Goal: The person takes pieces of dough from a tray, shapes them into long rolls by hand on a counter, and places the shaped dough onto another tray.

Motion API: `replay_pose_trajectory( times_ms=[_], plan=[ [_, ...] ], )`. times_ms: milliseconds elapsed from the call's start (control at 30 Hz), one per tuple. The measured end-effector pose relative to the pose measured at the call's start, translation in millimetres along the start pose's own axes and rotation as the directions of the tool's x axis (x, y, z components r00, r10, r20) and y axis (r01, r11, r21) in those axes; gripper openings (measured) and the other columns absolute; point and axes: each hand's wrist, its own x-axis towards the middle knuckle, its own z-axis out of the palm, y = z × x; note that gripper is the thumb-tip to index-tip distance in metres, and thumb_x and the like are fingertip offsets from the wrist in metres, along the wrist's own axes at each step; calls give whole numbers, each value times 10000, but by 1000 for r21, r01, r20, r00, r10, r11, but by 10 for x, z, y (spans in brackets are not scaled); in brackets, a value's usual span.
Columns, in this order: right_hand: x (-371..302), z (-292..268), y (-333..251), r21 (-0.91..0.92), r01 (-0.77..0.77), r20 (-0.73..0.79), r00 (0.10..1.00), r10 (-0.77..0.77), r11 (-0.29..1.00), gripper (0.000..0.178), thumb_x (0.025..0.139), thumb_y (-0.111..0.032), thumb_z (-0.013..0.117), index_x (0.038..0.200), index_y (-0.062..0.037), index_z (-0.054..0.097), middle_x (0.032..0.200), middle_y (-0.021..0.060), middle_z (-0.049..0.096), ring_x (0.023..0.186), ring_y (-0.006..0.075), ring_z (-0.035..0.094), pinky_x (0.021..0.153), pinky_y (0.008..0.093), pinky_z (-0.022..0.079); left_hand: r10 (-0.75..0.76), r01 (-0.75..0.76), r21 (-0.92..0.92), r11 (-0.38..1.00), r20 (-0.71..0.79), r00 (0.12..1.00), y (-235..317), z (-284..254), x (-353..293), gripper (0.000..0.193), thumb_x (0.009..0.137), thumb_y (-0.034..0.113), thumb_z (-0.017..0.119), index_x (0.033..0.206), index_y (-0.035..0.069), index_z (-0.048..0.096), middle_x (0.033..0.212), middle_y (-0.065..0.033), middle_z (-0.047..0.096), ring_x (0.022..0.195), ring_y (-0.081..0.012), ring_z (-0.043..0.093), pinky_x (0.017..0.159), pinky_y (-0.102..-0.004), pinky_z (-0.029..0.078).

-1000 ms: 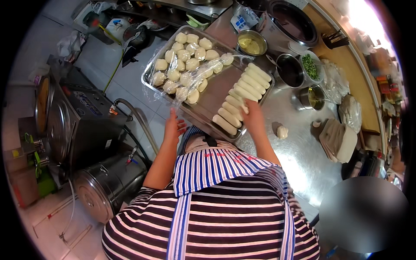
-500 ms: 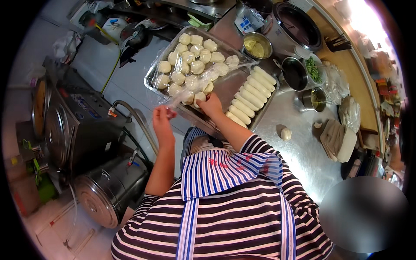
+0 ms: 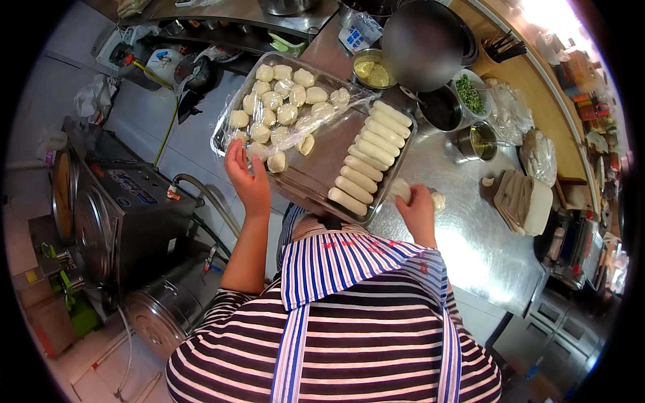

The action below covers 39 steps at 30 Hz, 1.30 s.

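Past the near right corner of the metal tray (image 3: 316,161), my right hand (image 3: 420,209) pinches a pale dough ball (image 3: 400,190) above the steel worktop. Another small dough piece (image 3: 438,201) lies just beside its fingers. My left hand (image 3: 247,176) is open at the tray's near left corner, fingers extended by the edge of the clear plastic film (image 3: 290,138); whether they touch it I cannot tell. Under the film sit several round dough pieces (image 3: 287,114), with one dough piece (image 3: 276,162) uncovered near the front rim. Long dough rolls (image 3: 366,163) line the tray's right side.
Behind the tray's right end stand a bowl of yellow contents (image 3: 373,70), a dark-filled pot (image 3: 440,107), chopped greens (image 3: 469,94) and a small metal cup (image 3: 478,141). Folded cloths (image 3: 521,205) lie on the right. A steel machine (image 3: 144,201) stands on the left.
My right hand has left the tray's front edge, moved right to the worktop and closed on a dough ball. My left hand's pinch on the film has opened. The view has shifted slightly.
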Motion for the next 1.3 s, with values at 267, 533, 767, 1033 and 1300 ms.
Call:
replay_pose_trajectory(
  times_ms=[267, 533, 767, 1033, 1300],
  plan=[
    [-145, 94, 177, -180, 200, -112, 969, -222, 963, 403, 802, -179, 693, 1133, 15, 572, 1043, 205, 603, 1013, 366, 572, 866, 415, 470, 93, -478, 603, 639, 556, 826, -246, 490, 181, 468, 751, 203, 735, 1175, 69, 587, 1285, -153, 521, 1286, -318, 425, 1082, -427, 315],
    [869, 1261, -988, -64, 657, 77, 754, -653, 751, 348, 835, -97, 562, 1181, -99, 595, 1206, 111, 581, 1113, 298, 552, 930, 404, 449, 54, -344, 522, 780, 492, 869, -233, 427, 844, 233, 754, 175, 718, 887, 8, 625, 899, -161, 620, 865, -368, 590, 767, -433, 482],
    [1604, 1668, -1606, -279, 870, 642, 484, -594, 408, 320, 911, -165, 465, 1195, -128, 607, 1208, 76, 609, 1134, 251, 568, 950, 393, 435, 21, -179, 409, 895, 363, 932, -160, 219, 672, 248, 779, 188, 711, 899, -5, 612, 925, -165, 615, 879, -372, 580, 764, -449, 459],
    [1436, 1449, -1313, -143, 770, 292, 633, -717, 622, 398, 789, -131, 673, 1177, -96, 594, 1103, 117, 632, 1019, 314, 593, 903, 417, 449, -23, -137, 420, 897, 354, 935, -130, 252, 631, 239, 796, 187, 702, 917, 0, 616, 924, -165, 613, 875, -367, 582, 762, -438, 462],
    [434, 107, -51, -216, -10, -245, 968, -44, 976, 537, 746, -107, 718, 1248, -63, 533, 1231, 142, 563, 1121, 353, 517, 935, 418, 432, -95, -58, 348, 936, 406, 909, -92, 198, 571, 260, 860, 229, 639, 936, -19, 612, 916, -177, 617, 851, -372, 582, 755, -411, 456]
  ],
)
